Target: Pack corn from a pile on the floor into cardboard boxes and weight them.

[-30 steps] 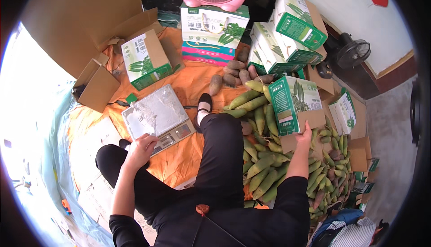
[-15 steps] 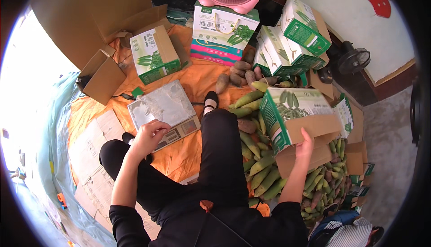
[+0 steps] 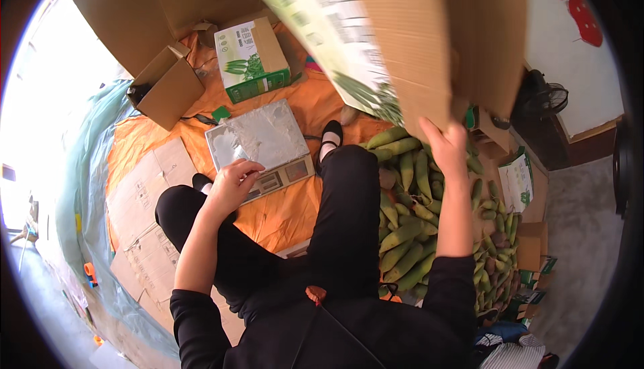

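Note:
My right hand [image 3: 448, 151] grips the lower edge of a white, green and brown cardboard carton [image 3: 365, 40], raised and tilted in front of me with its brown flap side toward the hand. The carton is smeared by motion. My left hand [image 3: 235, 184] hovers by the near edge of a digital scale [image 3: 251, 144], its fingers curled together with nothing visible in them. The scale has a scuffed metal top and a panel on its near side. Under the raised carton, to the right of my leg, lies a heap of long green radishes [image 3: 409, 235].
An orange sheet [image 3: 268, 225] covers the floor. Beyond the scale stand a printed carton [image 3: 251, 60] and an open brown box [image 3: 168, 90]. Flattened cardboard [image 3: 147, 194] lies at left. A small black fan [image 3: 543, 94] and a propped white-and-green carton piece [image 3: 516, 181] are at right.
My right hand has lifted the carton up and away from the radish heap, so it now hides the pink fan and stacked cartons. My left hand stays by the scale, fingers still curled.

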